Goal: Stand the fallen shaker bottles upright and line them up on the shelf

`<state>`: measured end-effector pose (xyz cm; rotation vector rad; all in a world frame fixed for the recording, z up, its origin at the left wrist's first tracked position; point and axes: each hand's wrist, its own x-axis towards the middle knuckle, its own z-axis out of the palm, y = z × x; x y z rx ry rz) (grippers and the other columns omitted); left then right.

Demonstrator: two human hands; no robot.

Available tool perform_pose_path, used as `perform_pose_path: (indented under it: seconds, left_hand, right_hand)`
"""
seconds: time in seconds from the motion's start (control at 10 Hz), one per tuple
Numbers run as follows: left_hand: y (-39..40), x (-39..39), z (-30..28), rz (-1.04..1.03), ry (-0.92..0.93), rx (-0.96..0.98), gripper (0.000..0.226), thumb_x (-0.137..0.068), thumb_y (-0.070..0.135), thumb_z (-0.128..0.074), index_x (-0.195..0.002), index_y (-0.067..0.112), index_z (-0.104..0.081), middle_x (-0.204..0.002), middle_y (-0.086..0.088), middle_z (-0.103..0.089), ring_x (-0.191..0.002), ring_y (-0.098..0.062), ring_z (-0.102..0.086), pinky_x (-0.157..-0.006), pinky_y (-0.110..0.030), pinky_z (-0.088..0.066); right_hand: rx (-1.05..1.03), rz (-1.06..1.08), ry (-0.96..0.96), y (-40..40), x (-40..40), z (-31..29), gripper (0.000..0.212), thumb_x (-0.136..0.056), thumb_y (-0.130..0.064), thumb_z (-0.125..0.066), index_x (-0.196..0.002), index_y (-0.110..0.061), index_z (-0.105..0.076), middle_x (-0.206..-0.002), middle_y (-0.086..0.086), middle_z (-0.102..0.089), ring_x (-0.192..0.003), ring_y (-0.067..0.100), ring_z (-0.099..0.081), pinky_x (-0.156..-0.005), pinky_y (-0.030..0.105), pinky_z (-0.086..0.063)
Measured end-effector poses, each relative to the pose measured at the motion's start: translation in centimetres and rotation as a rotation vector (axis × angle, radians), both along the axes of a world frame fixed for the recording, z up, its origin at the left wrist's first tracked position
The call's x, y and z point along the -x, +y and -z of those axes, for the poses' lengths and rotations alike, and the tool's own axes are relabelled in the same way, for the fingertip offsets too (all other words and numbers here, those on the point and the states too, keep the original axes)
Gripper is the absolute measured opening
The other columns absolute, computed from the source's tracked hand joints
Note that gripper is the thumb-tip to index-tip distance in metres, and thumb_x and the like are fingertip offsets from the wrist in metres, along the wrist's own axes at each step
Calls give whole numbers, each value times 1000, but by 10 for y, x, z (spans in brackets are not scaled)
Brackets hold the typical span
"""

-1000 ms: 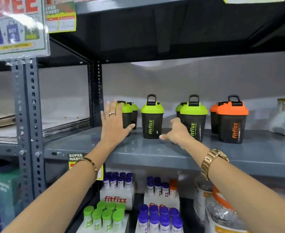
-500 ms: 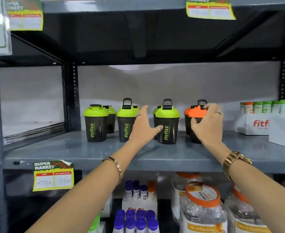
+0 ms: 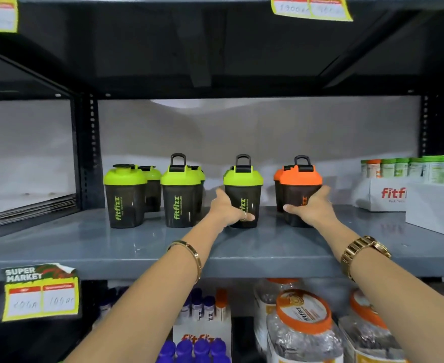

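On the grey shelf (image 3: 110, 247) every shaker bottle in view already stands upright — only spacing looks left. The left hand (image 3: 228, 209) wraps the third green bottle (image 3: 243, 189); the right hand (image 3: 311, 208) clasps the orange bottle (image 3: 298, 189).

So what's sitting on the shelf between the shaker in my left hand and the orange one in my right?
Nothing: in the head view, bare grey shelf separates the green-lidded shaker from the orange-lidded shaker.

shelf (image 3: 137, 247): four front shakers upright in row | second shaker behind each | left hand (image 3: 227, 209) on third shaker (image 3: 243, 197) | right hand (image 3: 312, 208) on fourth shaker (image 3: 298, 189) | boxes (image 3: 435, 205) far right
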<state>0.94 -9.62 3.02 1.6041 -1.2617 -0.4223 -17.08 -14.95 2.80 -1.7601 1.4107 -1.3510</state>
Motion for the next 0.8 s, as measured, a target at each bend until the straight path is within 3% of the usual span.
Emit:
perform_pose_path:
  seconds: [0.4,0.5,0.6,0.7,0.8]
  left_hand:
    - [1,4,0,-25,-64,-13,81,-67,17,-84,-125,2,-30,-132,-14,-46,-120,-28,-45,-100,-36,-39]
    - [5,6,2,-30,-45,-11,92,-66,25,-85,-132,3,-23,-137,-14,-41,-124,-27,-41,-101,-35,-36]
    - [14,8,3,-51,-71,78,114,-68,32,-82,-145,6,-2,-148,-20,-22,-136,-29,-24,-108,-37,-26]
    - [21,9,1,-151,-176,277,100,-76,34,-76,-144,2,-11,-150,-18,-19,-138,-28,-20,-108,-37,-25]
    - [34,11,-3,-272,-285,487,75,-83,30,-67,-138,1,-26,-148,-16,-24,-131,-30,-32,-100,-37,-33]
  right_hand:
    - [9,-15,43,-7,0,3,74,-82,-21,-71,-134,-3,-21,-135,23,-45,-124,40,-44,-99,43,-40]
    - [38,2,37,-8,0,6,86,-77,-24,-75,-138,-5,-16,-138,23,-40,-128,39,-40,-102,44,-39]
    - [81,64,30,-5,-1,6,106,-71,-29,-80,-145,-4,-7,-145,25,-30,-135,40,-31,-107,48,-36]
    - [109,133,65,-3,-1,7,104,-73,-31,-78,-145,-2,-10,-149,24,-26,-137,42,-31,-107,53,-37]
    - [259,223,143,13,-5,5,95,-77,-30,-74,-145,1,-15,-152,23,-23,-141,39,-25,-110,52,-34]
